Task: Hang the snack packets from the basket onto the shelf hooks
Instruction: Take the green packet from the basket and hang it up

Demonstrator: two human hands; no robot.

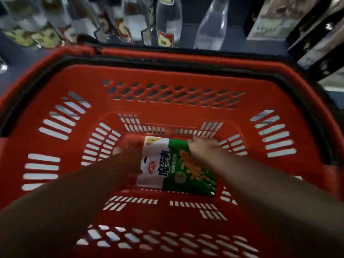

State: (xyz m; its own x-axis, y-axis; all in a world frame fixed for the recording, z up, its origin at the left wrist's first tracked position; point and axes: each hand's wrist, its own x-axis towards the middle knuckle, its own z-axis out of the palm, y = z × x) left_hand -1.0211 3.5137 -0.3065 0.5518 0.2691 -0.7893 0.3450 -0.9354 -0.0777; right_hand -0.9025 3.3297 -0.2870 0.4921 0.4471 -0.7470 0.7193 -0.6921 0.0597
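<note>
A white and green snack packet [176, 164] lies flat on the bottom of the red basket [167, 75], in the middle of the frame. It is the only packet I can see in there.

The right hand [202, 147] rests on the top right corner of the packet. It looks like it is getting hold of the packet to lift it out, but the picture is blurry, so I cannot tell if the fingers are curled round the edge or just lie on it.

The left hand [130, 155] is at the left edge of the packet and is very dark. It seems to help hold the packet, but I cannot tell if it grips it.

Both arms reach down from the bottom of the frame.

Along the top of the frame, past the basket, stand clear bottles [168, 21]. At the upper right are dark boxes [275, 17]. Their labels are too blurry to read. No shelf hooks show here.
</note>
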